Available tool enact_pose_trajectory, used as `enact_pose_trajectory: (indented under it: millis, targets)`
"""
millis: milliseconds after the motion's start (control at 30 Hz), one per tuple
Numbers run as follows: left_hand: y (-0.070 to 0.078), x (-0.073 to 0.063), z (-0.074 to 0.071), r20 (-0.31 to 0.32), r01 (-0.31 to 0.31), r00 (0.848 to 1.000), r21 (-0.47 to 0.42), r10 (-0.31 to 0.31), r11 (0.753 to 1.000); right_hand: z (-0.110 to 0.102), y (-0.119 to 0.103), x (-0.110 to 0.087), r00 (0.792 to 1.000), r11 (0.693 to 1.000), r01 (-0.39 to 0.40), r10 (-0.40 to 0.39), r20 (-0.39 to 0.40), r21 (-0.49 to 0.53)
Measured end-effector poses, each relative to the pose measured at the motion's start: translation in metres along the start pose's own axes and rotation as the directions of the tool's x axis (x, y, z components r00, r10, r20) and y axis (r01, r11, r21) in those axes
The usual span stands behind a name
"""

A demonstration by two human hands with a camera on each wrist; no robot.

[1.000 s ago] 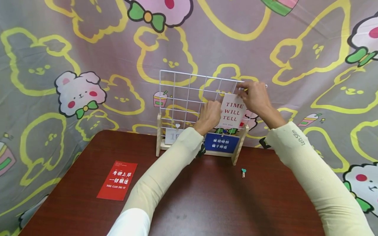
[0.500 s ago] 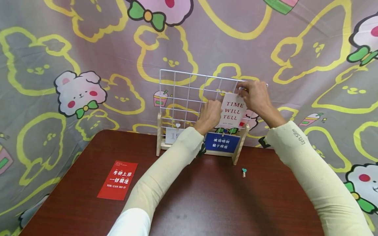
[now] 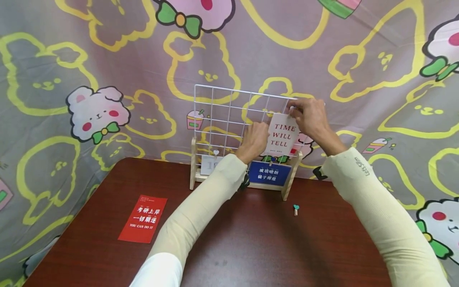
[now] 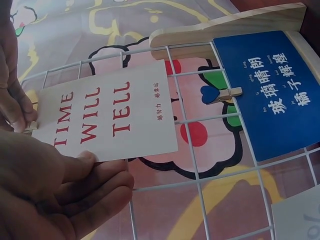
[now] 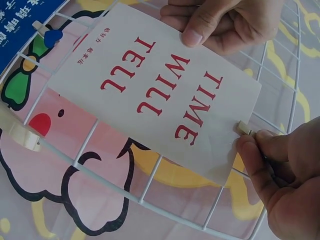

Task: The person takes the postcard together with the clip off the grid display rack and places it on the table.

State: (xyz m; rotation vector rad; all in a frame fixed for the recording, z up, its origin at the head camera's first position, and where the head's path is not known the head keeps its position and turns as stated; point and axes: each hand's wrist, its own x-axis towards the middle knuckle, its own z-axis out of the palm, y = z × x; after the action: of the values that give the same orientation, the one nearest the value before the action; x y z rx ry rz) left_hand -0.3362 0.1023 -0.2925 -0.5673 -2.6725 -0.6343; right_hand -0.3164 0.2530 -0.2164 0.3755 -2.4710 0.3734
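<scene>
- The white card (image 3: 281, 134) stands against the wire rack (image 3: 195, 119), at its upper right in the head view, above the blue card (image 3: 269, 173) and apart from it
- The left hand (image 3: 255, 137) pinches the card's side edge, thumb on its face and fingers bent beneath; if that pinch loosened early, the card could slide down or swing crooked
- The right hand (image 3: 311, 117) has its thumb and fingertips closed on a small wooden clip (image 5: 245, 128) at the card's top edge
- Whether the clip has bitten on both wire and card cannot be told; if it caught paper alone, the card would likely drop once let go
- A shallow bite near the edge could let the card slip out or turn, as only one clip shows on it
- Both hands work high on the rack, so a hard push could rock its wooden feet (image 3: 285, 193) on the table (image 3: 229, 247)
- A knock from the left hand could shift the blue card, held by its blue heart clip (image 4: 220, 95)
</scene>
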Motion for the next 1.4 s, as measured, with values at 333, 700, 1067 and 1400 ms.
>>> enact_pose_trajectory:
  millis: [333, 700, 1067, 1400]
  targets:
    - [-0.001, -0.001, -0.001, 0.001, 0.011, 1.000, -0.019, -0.011, 1.000, 0.002, 0.001, 0.000, 1.000, 1.000, 0.019, -0.019, -0.018, 0.004]
    - [-0.005, -0.001, 0.001, -0.005, -0.017, 1.000, 0.004, 0.017, 1.000, 0.003, 0.000, -0.002, 0.999, 0.999, 0.025, -0.024, -0.037, 0.023]
    - [-0.008, -0.003, 0.001, 0.038, 0.031, 0.999, -0.020, -0.030, 0.999, 0.005, -0.002, -0.005, 0.997, 1.000, 0.008, -0.006, -0.072, 0.030]
    - [-0.014, -0.008, -0.004, 0.051, 0.027, 0.998, -0.009, -0.027, 1.000, -0.001, -0.003, -0.010, 0.992, 0.998, 0.067, -0.067, -0.107, -0.001]
